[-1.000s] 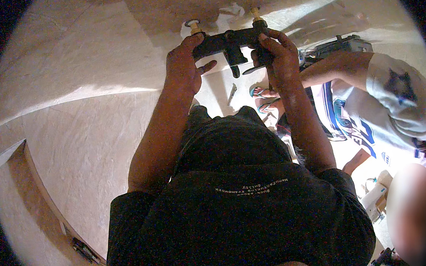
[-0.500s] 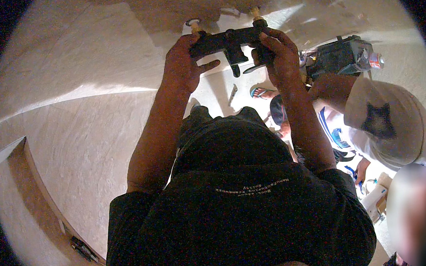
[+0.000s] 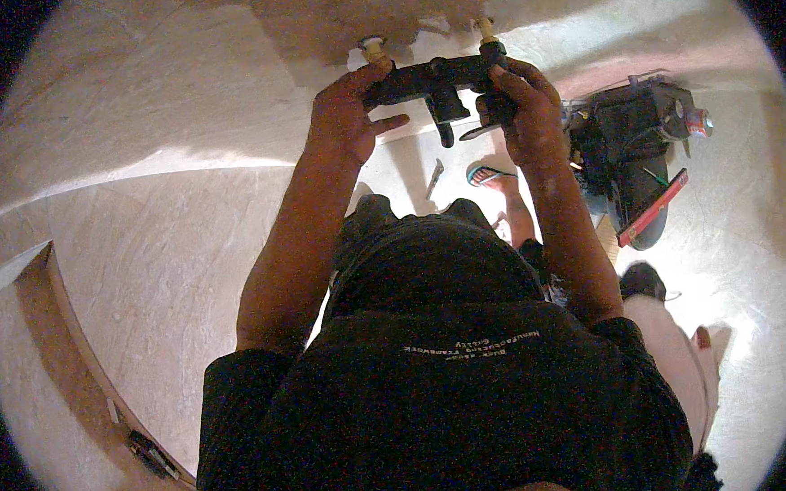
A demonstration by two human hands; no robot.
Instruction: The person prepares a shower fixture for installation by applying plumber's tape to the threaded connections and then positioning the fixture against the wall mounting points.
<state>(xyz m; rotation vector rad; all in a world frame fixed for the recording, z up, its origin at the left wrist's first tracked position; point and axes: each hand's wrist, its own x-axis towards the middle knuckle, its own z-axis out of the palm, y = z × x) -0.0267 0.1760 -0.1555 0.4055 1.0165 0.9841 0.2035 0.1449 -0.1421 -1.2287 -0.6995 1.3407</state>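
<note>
A black wall-mounted mixer tap (image 3: 432, 78) is held level against the tiled wall, its spout and lever hanging down in the middle. My left hand (image 3: 338, 114) grips its left end, with the thumb stretched out below. Around the right end, near a dark knob, my right hand (image 3: 534, 115) is closed. Behind the tap, a brass fitting (image 3: 374, 49) comes out of the wall at the left, and a second brass fitting (image 3: 486, 31) at the right meets the tap's right inlet. Whether the left inlet touches its fitting is hidden by my fingers.
Right of my arm stands a black tool bag (image 3: 620, 124) with a red bar-shaped tool (image 3: 654, 209) beside it. A person's sandalled foot (image 3: 490, 177) is below the tap, and a light-clothed leg (image 3: 678, 345) at lower right. A ledge (image 3: 75, 346) runs along the left.
The person at the right has moved down and mostly out of view, uncovering the tool bag and red tool. The tap and my hands sit slightly farther right and lower in the picture.
</note>
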